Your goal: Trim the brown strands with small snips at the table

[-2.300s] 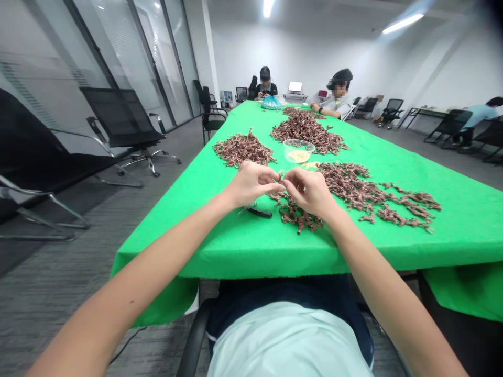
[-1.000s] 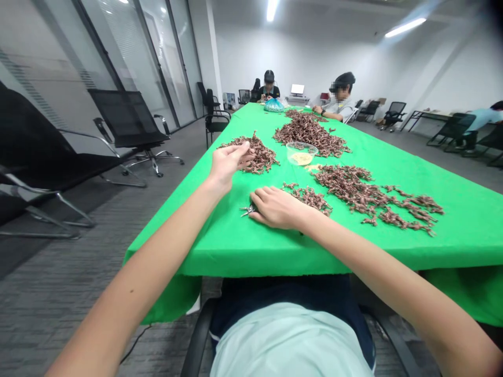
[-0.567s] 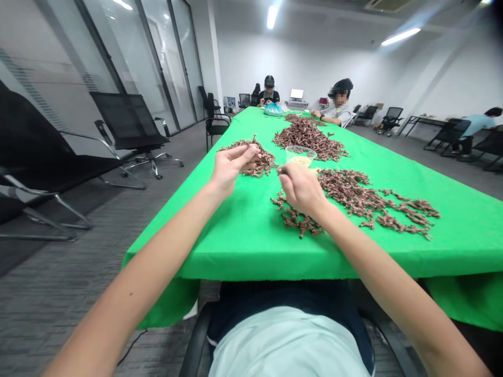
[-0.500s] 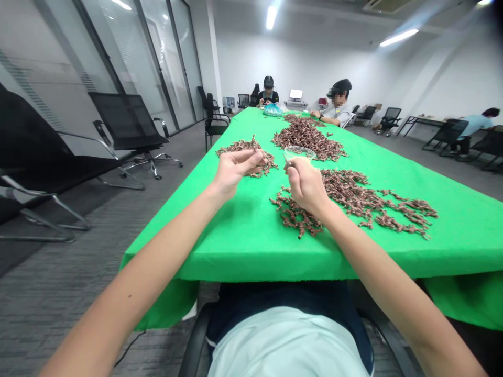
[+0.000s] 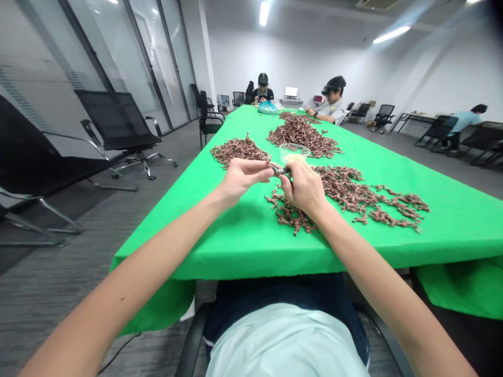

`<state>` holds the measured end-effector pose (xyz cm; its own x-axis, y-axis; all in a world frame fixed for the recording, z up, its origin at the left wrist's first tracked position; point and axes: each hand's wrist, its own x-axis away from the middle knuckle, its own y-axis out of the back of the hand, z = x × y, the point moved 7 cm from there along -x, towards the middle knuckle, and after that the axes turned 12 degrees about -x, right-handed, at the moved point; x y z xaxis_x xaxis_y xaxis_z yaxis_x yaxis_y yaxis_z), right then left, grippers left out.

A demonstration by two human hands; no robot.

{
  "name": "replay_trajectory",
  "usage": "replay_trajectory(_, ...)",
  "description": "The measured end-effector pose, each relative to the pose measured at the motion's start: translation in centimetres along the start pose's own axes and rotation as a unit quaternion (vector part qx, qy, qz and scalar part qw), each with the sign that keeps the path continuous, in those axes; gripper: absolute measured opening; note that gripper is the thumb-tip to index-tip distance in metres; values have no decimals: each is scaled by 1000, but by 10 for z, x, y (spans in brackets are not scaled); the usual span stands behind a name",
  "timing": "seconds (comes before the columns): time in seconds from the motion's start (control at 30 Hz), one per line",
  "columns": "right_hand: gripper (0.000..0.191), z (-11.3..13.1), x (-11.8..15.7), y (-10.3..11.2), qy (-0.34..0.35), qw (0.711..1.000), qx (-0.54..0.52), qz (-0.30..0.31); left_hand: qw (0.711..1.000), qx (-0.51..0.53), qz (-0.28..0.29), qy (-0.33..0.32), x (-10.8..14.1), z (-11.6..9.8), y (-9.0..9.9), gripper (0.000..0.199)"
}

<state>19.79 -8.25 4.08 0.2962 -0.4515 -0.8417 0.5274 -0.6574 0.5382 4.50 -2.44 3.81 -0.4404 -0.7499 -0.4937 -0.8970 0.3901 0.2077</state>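
Observation:
My left hand [image 5: 247,177] is raised over the table with its thumb and fingers pinched together. A small brown knobbly piece seems to be at the fingertips, mostly hidden. My right hand [image 5: 305,187] is wrapped round the dark handles of small pliers [image 5: 278,168], whose metal jaws point left and reach the left fingertips. Just behind the right hand stands a clear plastic cup [image 5: 294,148] with pale yellowish bits in it. Beyond the left hand lies a heap of brown knobbly pieces [image 5: 236,150]; another heap [image 5: 343,189] spreads beside and under the right hand.
A green cloth [image 5: 220,235] covers the long table. A larger brown heap [image 5: 304,137] lies farther back, with a blue bag [image 5: 268,107] near the far end. Two people sit at the table's far part. Black chairs [image 5: 118,120] stand on the left.
My hands have come closer together, and the plier jaws now meet the left fingertips. My left hand has lowered slightly. The whole view has shifted a little.

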Motion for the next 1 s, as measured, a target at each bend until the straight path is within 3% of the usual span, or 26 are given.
replay_trajectory(0.5, 45, 1, 2, -2, 14, 998, 52, 11, 1000, 5, -21, 15, 1, -1, 1, 41)
replay_trajectory(1.0, 47, 10, 5, -18, -104, 992, -39, 52, 994, -15, -89, -54, 3, -12, 5, 36)
